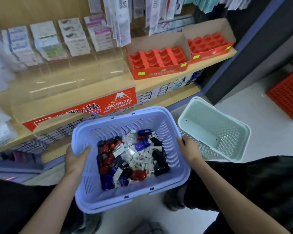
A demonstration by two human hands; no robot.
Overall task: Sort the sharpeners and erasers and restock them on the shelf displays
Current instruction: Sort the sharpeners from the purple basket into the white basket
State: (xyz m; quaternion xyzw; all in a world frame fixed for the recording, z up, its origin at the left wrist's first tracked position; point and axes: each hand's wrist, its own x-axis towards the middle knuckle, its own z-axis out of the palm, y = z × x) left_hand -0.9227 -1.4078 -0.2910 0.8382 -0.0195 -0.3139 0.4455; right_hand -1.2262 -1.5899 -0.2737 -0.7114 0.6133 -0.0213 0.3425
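Your left hand (76, 160) and right hand (187, 150) curl round opposite rims of the lilac basket (120, 114), probably stiff and light; loose sharpeners and erasers (132, 157) between your fingers may slide.

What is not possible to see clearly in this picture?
Head view:
Pile of sharpeners and erasers in the purple plastic basket: lower items hidden under top ones.
Right hand: fingers hidden under the basket rim.
White boxes in the clear acrylic case: print blurred.
Hanging packets: cut off by the top edge.

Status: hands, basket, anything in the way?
Left hand, right hand grip purple basket rim. Inside, sharpeners and erasers mixed. On its right, green basket close by.
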